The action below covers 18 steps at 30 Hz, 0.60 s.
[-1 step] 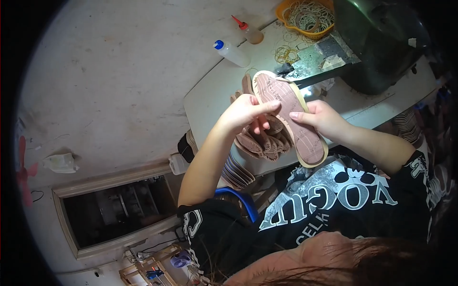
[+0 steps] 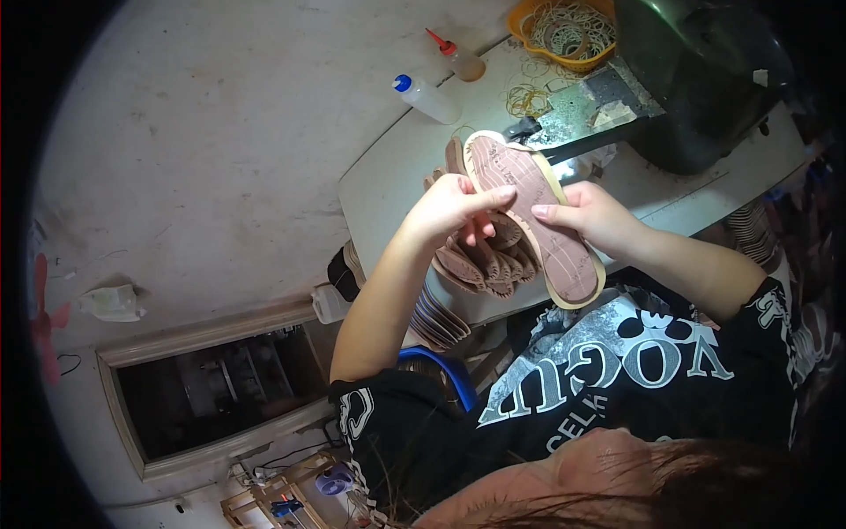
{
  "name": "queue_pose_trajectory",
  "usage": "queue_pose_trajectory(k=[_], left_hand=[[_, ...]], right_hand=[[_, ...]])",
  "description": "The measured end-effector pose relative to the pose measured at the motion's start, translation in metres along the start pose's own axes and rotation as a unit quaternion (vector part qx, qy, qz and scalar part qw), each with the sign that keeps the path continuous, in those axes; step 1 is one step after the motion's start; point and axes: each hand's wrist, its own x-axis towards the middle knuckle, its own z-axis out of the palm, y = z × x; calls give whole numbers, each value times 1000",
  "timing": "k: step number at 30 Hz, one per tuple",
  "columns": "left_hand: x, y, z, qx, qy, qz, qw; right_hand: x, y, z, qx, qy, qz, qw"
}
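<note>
A shoe insole (image 2: 569, 260), pinkish-brown on its upper face with a cream rim, is held up at a slant over the table's near part. My left hand (image 2: 451, 210) grips its left edge, thumb lying across the face and the other fingers curled, partly hidden. On the opposite edge my right hand (image 2: 599, 219) pinches it, thumb on top and fingers out of sight behind. Its far end is close to the arm of a dark green sewing machine (image 2: 705, 88). Below the left hand lies a pile of brown shoe pieces (image 2: 489, 263) with notched edges.
On the table (image 2: 379, 189) stand a blue-capped bottle (image 2: 430, 100) and a red-tipped bottle (image 2: 462, 62). An orange basket (image 2: 520, 25) of cords sits at the back. A stack of insoles (image 2: 438, 322) lies by the near edge, above a blue-rimmed container (image 2: 449, 375). Another stack (image 2: 753, 236) is at right.
</note>
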Motion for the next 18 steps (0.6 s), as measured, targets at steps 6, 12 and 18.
queue_pose_trajectory(k=[6, 12, 18], left_hand=[[17, -11, -4, -86, 105, 33, 990], [22, -9, -6, -137, 154, 54, 977], [31, -11, -21, -163, 135, 66, 975]], right_hand=[[27, -6, -5, -11, 7, 6, 1000], [22, 8, -11, -29, -9, 24, 999], [-20, 3, 2, 29, -19, 78, 996]])
